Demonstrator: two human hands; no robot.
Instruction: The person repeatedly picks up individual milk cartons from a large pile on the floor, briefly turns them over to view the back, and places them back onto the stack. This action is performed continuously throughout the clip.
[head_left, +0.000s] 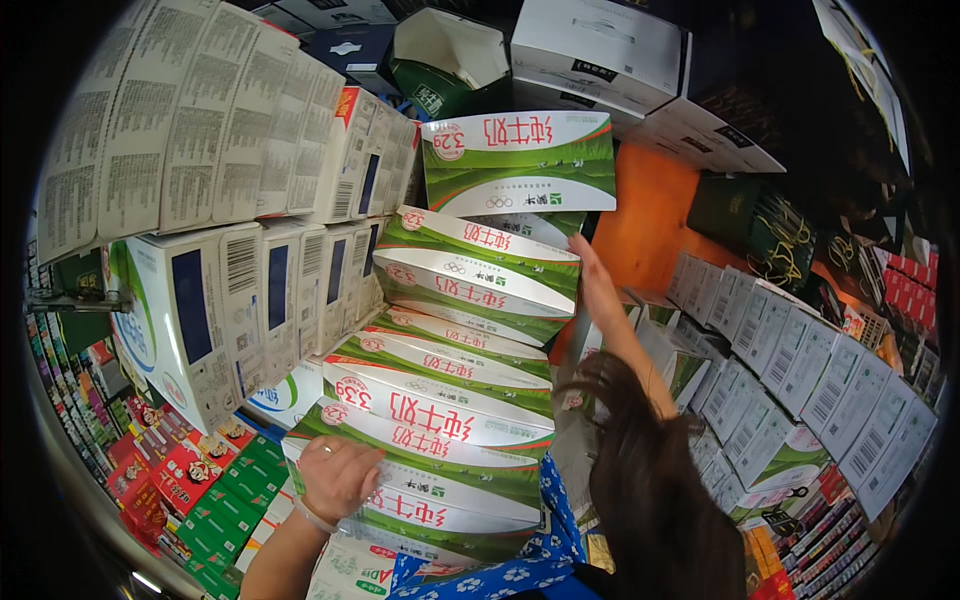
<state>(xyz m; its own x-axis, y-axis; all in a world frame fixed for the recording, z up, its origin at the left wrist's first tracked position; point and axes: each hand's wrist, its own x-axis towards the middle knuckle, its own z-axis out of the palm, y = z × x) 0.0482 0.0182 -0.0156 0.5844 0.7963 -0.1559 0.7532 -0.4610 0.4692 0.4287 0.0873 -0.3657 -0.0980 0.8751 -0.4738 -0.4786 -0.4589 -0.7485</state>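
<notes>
My left hand (341, 476), fingers curled and a ring on one finger, rests against the nearest green-and-white milk box (457, 480). Whether it grips the box I cannot tell. My right hand (596, 281) lies flat against the right end of a milk box (487, 270) farther up the row. Its fingers are extended and not closed around anything. Between my hands, several like boxes (450, 390) overlap in a row, tilted and bearing red writing. At the row's far end, another milk box (521, 161) shows its broad face.
Stacked white cartons (292, 277) wall the left side. White boxes (787, 360) stand in rows at right. An orange surface (645, 217) shows behind the milk boxes. Green gift bags (450, 60) and grey-white cartons (600, 45) stand at the back. Dark hair (652, 465) hides part of the lower right.
</notes>
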